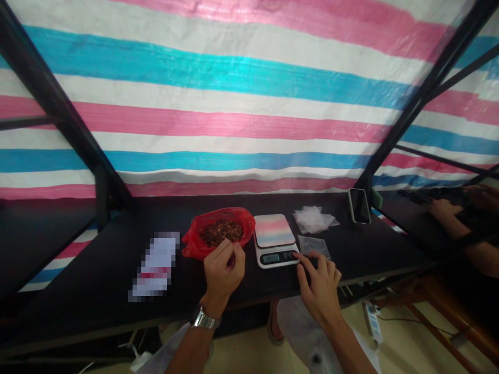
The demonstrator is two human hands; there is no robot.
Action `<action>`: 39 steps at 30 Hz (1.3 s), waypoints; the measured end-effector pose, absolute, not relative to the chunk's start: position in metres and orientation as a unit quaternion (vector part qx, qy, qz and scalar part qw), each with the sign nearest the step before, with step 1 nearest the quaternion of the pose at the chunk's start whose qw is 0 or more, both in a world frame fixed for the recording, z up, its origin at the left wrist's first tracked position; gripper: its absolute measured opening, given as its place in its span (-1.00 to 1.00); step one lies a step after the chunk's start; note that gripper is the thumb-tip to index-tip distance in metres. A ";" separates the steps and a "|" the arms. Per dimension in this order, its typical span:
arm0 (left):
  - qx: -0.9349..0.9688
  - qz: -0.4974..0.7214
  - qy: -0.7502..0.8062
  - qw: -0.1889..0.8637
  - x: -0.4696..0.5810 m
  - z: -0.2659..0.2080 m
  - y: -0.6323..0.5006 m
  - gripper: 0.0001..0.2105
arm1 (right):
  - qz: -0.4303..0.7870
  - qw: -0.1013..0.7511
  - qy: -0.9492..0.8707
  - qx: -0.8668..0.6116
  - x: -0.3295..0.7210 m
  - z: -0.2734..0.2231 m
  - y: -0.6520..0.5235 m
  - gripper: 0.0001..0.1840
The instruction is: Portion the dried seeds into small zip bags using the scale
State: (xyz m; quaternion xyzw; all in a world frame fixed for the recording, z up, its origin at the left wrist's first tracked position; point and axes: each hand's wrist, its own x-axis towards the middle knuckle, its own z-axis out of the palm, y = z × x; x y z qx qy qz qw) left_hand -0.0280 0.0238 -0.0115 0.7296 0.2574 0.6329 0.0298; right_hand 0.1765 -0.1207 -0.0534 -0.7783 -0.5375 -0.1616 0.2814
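My left hand (224,272) is closed in front of a red plastic bag (191,245), its fingertips near the bag's front rim. Something small and dark may be between thumb and fingers, but I cannot make it out. Inside the open bag lies a heap of small brown seeds or nuts (222,232). To its right stands a white digital kitchen scale (275,231) with a bare platform and a lit display (272,258). My right hand (322,285) has its fingers apart, and the index fingertip touches the buttons at the scale's right front corner.
Several clear plastic bags (315,219) lie right of the scale, with another clear bag (315,246) nearer me. A phone (359,206) leans by the right frame post. On the left lies a blurred-out paper (158,265). Another person's hand (446,210) rests far right.
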 end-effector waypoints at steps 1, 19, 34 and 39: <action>0.730 0.633 0.256 0.032 -0.028 -0.012 0.024 -0.57 | -0.164 0.278 -0.539 -0.778 0.177 -0.054 -0.121 -0.59; 0.737 0.622 0.264 0.028 -0.038 -0.006 0.019 -0.58 | -0.168 0.260 -0.524 -0.794 0.179 -0.052 -0.114 -0.61; 0.749 0.614 0.250 0.020 -0.038 -0.004 0.006 -0.57 | -0.194 0.270 -0.497 -0.802 0.168 -0.061 -0.121 -0.58; 0.752 0.609 0.253 0.018 -0.033 -0.014 0.003 -0.58 | -0.183 0.265 -0.503 -0.802 0.175 -0.056 -0.120 -0.58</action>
